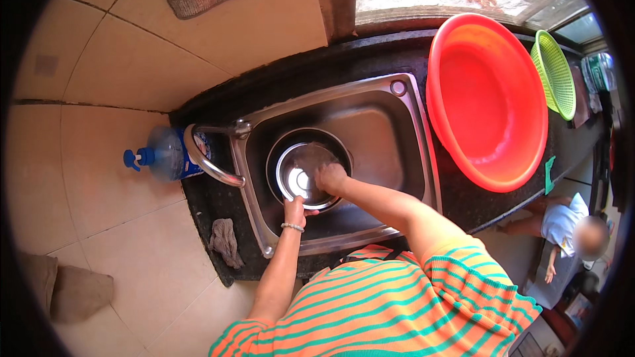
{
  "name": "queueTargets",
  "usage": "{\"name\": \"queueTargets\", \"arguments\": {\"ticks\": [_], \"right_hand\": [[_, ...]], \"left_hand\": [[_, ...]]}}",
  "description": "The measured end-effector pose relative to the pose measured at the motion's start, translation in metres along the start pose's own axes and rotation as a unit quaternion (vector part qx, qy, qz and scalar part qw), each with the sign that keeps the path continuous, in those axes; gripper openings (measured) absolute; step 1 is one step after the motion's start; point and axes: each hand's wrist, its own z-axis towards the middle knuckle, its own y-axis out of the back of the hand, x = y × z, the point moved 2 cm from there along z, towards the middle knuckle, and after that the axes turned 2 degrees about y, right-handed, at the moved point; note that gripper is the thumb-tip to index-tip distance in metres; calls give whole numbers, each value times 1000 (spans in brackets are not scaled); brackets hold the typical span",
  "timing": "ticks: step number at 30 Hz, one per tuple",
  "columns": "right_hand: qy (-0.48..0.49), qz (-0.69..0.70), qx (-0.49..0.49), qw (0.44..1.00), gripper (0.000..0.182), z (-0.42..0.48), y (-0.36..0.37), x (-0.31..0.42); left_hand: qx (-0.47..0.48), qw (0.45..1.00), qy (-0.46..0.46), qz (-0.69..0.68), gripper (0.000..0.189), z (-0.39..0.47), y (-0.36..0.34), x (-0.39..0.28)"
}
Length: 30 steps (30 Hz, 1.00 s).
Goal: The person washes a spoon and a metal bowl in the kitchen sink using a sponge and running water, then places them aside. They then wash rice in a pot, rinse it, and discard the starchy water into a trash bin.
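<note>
A shiny round metal bowl [300, 178] sits inside a larger dark round vessel [274, 157] in the stainless steel sink [372, 134]. My left hand [296, 212], with a beaded bracelet at the wrist, grips the bowl's near rim. Inside the bowl, toward its right side, is my right hand [331, 178], its fingers curled and blurred; whether they hold anything cannot be made out. The curved metal faucet [213, 171] reaches over the sink's left edge, its spout left of the bowl.
Left of the sink stand a blue pump bottle [171, 153] and a crumpled grey cloth [226, 243]. A big red plastic basin [476, 104] and a green plastic colander [554, 75] rest on the dark counter [511, 203] at right. A person [563, 223] is at the far right.
</note>
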Motion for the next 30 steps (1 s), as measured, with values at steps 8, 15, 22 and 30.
{"name": "queueTargets", "arguments": {"ticks": [8,15,22,30], "right_hand": [[111,379,-101,913,42,20,14,36],[-53,78,-216,972,23,12,50,-9],[-138,549,-54,823,48,-3,24,4],[216,456,-144,852,48,-48,38,72]], "left_hand": [[-42,963,-97,248,71,-1,-6,-45],[-185,788,-340,480,72,-33,1,-60],[-200,800,-329,461,61,-24,8,-54],[-208,886,-374,181,38,32,45,-7]]}}
